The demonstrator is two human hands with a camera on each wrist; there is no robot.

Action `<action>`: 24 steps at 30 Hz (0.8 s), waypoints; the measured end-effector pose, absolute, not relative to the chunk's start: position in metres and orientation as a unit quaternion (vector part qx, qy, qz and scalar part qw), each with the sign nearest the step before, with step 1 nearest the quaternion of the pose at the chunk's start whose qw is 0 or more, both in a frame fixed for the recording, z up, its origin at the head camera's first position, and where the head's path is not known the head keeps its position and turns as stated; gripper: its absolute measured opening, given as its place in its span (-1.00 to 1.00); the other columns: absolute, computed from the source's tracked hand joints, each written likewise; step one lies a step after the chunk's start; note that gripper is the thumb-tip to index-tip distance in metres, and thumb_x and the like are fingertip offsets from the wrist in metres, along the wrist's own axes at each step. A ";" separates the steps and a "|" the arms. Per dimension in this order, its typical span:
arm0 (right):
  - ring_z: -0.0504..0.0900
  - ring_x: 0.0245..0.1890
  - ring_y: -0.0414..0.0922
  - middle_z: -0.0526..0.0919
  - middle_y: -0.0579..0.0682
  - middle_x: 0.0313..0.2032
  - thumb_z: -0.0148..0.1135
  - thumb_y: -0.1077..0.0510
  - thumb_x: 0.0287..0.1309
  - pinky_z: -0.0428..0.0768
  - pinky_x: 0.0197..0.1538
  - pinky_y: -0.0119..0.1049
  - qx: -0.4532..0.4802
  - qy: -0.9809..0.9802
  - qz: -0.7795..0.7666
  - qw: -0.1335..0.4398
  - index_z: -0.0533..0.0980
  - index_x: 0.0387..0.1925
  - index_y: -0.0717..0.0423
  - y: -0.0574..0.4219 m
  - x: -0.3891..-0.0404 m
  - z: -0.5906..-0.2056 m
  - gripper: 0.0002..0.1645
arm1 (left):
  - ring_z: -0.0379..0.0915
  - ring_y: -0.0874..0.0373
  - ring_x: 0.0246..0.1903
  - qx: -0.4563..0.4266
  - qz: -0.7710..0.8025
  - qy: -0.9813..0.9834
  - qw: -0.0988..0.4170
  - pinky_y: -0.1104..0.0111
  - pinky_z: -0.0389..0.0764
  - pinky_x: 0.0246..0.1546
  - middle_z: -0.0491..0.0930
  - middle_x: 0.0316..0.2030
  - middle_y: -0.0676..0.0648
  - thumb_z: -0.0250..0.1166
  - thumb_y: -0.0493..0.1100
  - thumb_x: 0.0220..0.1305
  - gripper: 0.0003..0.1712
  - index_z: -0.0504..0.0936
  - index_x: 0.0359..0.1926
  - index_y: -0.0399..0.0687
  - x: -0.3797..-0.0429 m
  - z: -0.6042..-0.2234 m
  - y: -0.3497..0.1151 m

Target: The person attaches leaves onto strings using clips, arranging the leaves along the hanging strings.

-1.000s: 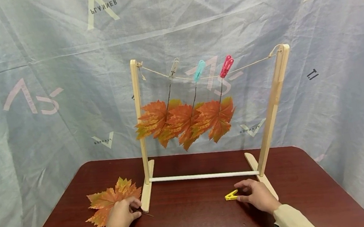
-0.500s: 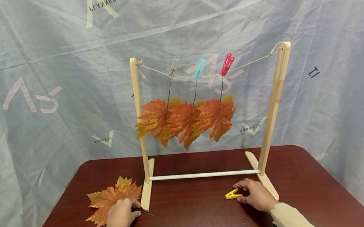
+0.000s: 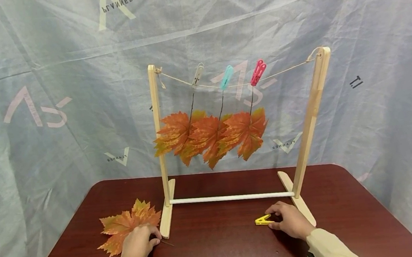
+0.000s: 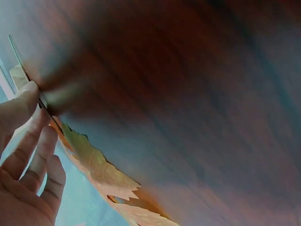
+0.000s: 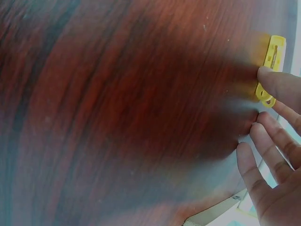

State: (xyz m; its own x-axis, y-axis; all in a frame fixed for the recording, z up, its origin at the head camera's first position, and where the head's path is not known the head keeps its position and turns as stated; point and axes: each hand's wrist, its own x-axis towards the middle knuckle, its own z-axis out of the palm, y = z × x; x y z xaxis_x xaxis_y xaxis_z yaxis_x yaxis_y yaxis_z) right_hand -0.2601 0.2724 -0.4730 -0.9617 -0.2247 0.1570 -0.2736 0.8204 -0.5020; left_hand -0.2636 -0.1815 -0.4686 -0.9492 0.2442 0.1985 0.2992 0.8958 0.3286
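Observation:
At the left of the table, an orange and yellow artificial maple leaf [image 3: 120, 227] lies flat. My left hand [image 3: 138, 244] pinches its thin dark stem [image 4: 18, 55] between thumb and index finger, the other fingers spread loosely in the left wrist view. On the right, my right hand [image 3: 291, 221] pinches a yellow clothespin [image 3: 263, 220] by its handle end, close to the tabletop. The thumb lies over the clothespin [image 5: 273, 61] in the right wrist view, with the index fingertip partly hidden behind it.
Between the hands stands a wooden rack [image 3: 312, 121] with a sagging string [image 3: 286, 71]. Clear, blue and red clothespins [image 3: 258, 72] hold three similar leaves [image 3: 244, 133] by their stems. A white bar [image 3: 232, 197] joins the rack's feet. Grey printed cloth hangs behind.

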 end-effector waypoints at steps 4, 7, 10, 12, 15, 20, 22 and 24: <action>0.62 -0.25 -0.11 0.63 -0.15 -0.26 0.59 0.22 -0.03 0.58 -0.15 -0.17 0.127 -0.951 0.278 0.044 0.67 -0.24 0.03 0.273 -0.260 -0.472 -0.72 | 0.52 0.23 -0.40 -0.157 -0.190 -0.965 0.090 0.24 0.53 -0.42 0.56 -0.41 0.21 0.56 -0.29 0.05 -0.65 0.58 -0.53 0.24 -0.263 -0.472 -0.183; 0.64 -0.28 -0.14 0.67 -0.15 -0.30 0.58 0.20 0.01 0.58 -0.17 -0.18 0.111 -0.947 0.298 0.037 0.65 -0.24 0.04 0.274 -0.260 -0.471 -0.73 | 0.52 0.26 -0.40 -0.171 -0.192 -0.961 0.098 0.28 0.52 -0.43 0.55 -0.42 0.23 0.54 -0.28 0.08 -0.65 0.56 -0.50 0.24 -0.264 -0.474 -0.184; 0.65 -0.32 -0.17 0.68 -0.13 -0.34 0.56 0.19 0.04 0.58 -0.23 -0.21 0.091 -0.942 0.322 0.026 0.64 -0.22 0.06 0.274 -0.260 -0.469 -0.73 | 0.52 0.26 -0.41 -0.194 -0.188 -0.958 0.101 0.30 0.53 -0.43 0.56 -0.43 0.21 0.51 -0.28 0.13 -0.69 0.57 -0.45 0.22 -0.266 -0.473 -0.186; 0.64 -0.34 -0.18 0.68 -0.12 -0.35 0.55 0.18 0.06 0.57 -0.26 -0.24 0.087 -0.938 0.335 0.021 0.64 -0.21 0.09 0.275 -0.259 -0.468 -0.73 | 0.53 0.25 -0.40 -0.210 -0.188 -0.954 0.099 0.30 0.54 -0.42 0.57 -0.42 0.21 0.48 -0.29 0.16 -0.72 0.59 -0.41 0.21 -0.268 -0.470 -0.187; 0.64 -0.35 -0.18 0.68 -0.11 -0.36 0.53 0.16 0.09 0.56 -0.32 -0.29 0.088 -0.931 0.353 0.014 0.64 -0.19 0.11 0.275 -0.258 -0.467 -0.73 | 0.56 0.23 -0.36 -0.230 -0.185 -0.950 0.103 0.28 0.58 -0.37 0.60 -0.40 0.21 0.47 -0.29 0.18 -0.75 0.63 -0.38 0.21 -0.272 -0.466 -0.190; 0.66 -0.33 -0.17 0.69 -0.11 -0.33 0.52 0.13 0.13 0.57 -0.32 -0.32 0.094 -0.922 0.375 0.015 0.64 -0.18 0.11 0.274 -0.256 -0.463 -0.73 | 0.63 0.18 -0.29 -0.265 -0.174 -0.942 0.110 0.24 0.63 -0.29 0.69 -0.35 0.19 0.47 -0.29 0.18 -0.80 0.74 -0.33 0.17 -0.278 -0.456 -0.194; 0.66 -0.33 -0.18 0.69 -0.10 -0.32 0.51 0.12 0.14 0.58 -0.31 -0.31 0.092 -0.920 0.380 0.020 0.64 -0.17 0.11 0.273 -0.256 -0.461 -0.73 | 0.64 0.17 -0.28 -0.270 -0.175 -0.941 0.108 0.23 0.65 -0.27 0.70 -0.34 0.19 0.47 -0.27 0.19 -0.83 0.76 -0.32 0.16 -0.279 -0.452 -0.195; 0.67 -0.32 -0.18 0.70 -0.10 -0.31 0.51 0.12 0.14 0.58 -0.30 -0.33 0.090 -0.919 0.384 0.027 0.64 -0.16 0.11 0.273 -0.256 -0.459 -0.74 | 0.65 0.16 -0.26 -0.268 -0.183 -0.940 0.104 0.21 0.65 -0.24 0.71 -0.33 0.18 0.46 -0.26 0.20 -0.85 0.77 -0.32 0.15 -0.281 -0.448 -0.196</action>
State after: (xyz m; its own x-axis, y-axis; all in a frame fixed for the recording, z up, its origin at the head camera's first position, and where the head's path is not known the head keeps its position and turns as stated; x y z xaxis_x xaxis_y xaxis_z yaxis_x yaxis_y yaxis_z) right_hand -0.2562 0.2731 -0.4593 -0.9823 -0.1452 0.1179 -0.1860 0.6893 -0.7002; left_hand -0.2807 -0.1958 -0.4477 -0.8346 0.4663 0.2931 0.5423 0.7889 0.2891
